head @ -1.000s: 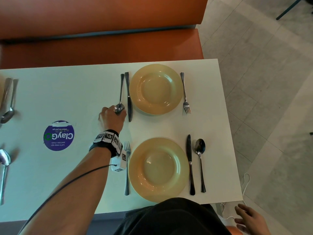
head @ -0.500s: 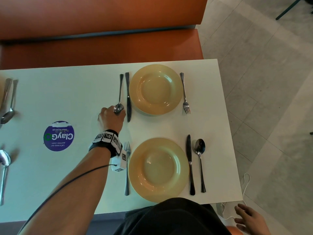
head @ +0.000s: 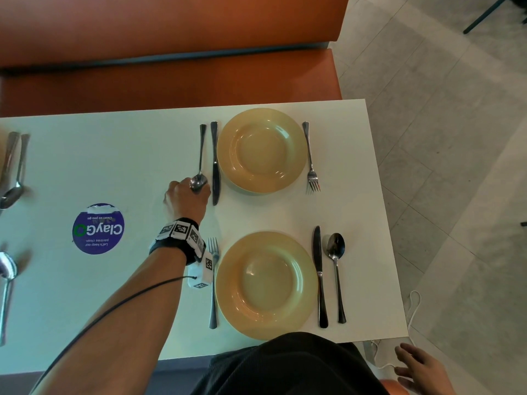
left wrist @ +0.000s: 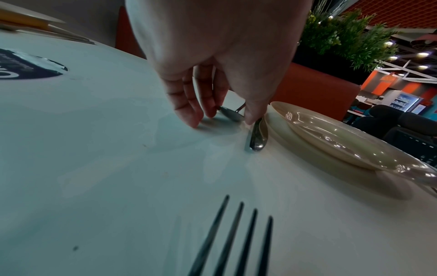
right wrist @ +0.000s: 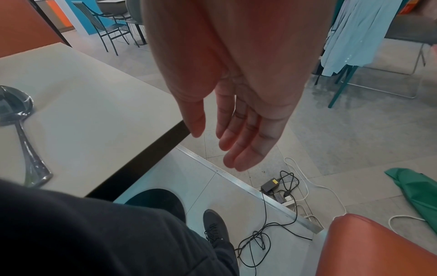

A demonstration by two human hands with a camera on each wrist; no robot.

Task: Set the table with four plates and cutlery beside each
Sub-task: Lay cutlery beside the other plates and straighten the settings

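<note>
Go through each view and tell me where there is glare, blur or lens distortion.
Head view: sharp in the middle, glare arcs on the far plate, the spoons at the left edge smeared. Left wrist view: the table bulges like a dome, bright highlights streak the plate rim, the near fork tines are soft. Right wrist view: the right hand looms large, its fingertips slightly blurred; even light, no glare.

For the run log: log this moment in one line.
left hand: fingers on far spoon bowl | right hand: open, off table | spoon beside knife
</note>
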